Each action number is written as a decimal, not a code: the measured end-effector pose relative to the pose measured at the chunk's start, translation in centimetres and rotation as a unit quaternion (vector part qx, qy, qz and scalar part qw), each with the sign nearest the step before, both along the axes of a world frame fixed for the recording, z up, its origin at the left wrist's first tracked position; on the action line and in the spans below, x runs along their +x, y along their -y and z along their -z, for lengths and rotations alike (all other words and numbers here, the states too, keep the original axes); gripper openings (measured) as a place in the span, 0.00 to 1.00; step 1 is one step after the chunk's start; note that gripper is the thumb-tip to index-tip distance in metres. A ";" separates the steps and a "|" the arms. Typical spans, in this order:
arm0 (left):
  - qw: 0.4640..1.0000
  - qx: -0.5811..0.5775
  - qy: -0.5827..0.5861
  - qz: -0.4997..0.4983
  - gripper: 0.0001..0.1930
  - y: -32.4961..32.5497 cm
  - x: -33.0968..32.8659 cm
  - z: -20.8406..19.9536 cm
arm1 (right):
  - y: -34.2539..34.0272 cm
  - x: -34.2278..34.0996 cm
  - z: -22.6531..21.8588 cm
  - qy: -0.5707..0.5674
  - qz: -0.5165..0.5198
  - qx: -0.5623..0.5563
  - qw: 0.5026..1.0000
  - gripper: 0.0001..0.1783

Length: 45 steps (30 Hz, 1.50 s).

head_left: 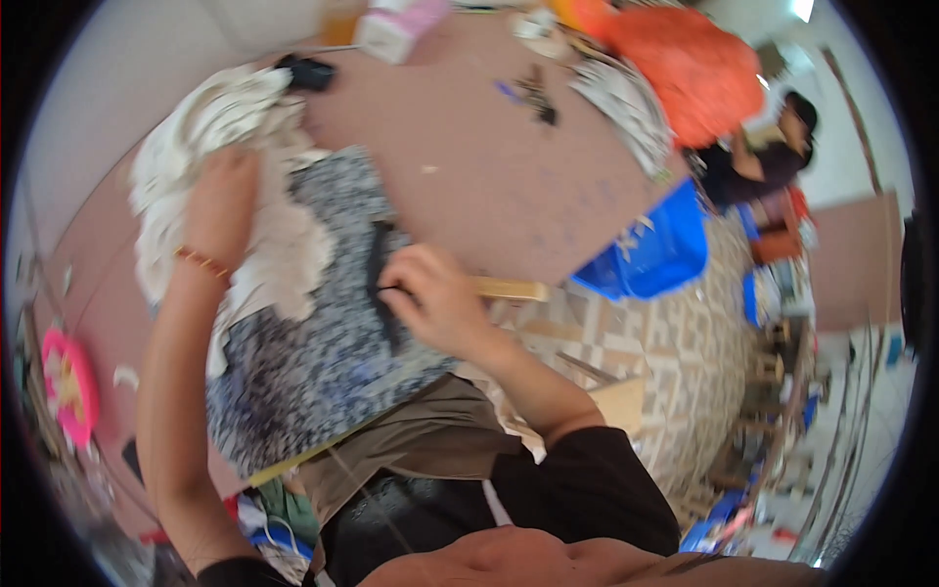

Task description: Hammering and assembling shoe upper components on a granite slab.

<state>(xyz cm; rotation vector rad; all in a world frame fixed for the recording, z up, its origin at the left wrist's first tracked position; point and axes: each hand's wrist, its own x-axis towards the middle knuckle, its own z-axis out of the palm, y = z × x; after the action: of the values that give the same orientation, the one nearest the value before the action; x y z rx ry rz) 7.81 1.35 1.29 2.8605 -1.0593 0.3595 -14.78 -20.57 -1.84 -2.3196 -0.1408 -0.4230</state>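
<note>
White cloth (279, 245) lies in one pile at left, partly covering one speckled mat (323, 367); the left hand (231, 176) rests on it — grip hidden. The right hand (435, 298) curls at one black strip (379, 256) — hold unclear. Beyond: one blue bin (675, 245), one orange bag (694, 78).

Behind the left fingers (235, 158) sits a thin reddish beaded bracelet (202, 263). Well back from the right fingers (409, 271) is a loose black short sleeve (602, 489); brown cloth (416, 426) lies nearer them, below a dark top (430, 517) with a pale strip (496, 502).
</note>
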 end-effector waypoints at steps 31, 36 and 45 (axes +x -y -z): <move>0.798 -0.556 -0.230 -0.024 0.12 -14.0 -17.2 -13.1 | 3.1 -1.1 -6.8 -0.064 0.027 0.073 0.995 0.19; 0.864 -0.273 -0.414 0.089 0.08 -7.8 -17.7 -0.3 | -0.3 -1.1 -8.6 -0.136 -0.137 -0.016 0.981 0.20; 0.908 -0.299 -0.270 0.116 0.08 -6.6 -19.7 2.9 | -3.7 -0.8 -8.5 -0.178 -0.234 -0.118 0.949 0.17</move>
<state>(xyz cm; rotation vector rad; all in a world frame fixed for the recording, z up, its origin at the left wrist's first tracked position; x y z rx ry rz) -11.87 7.96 -1.61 2.0731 -0.9456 -0.1163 -15.59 -16.85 6.65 -2.4485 -0.5744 0.2644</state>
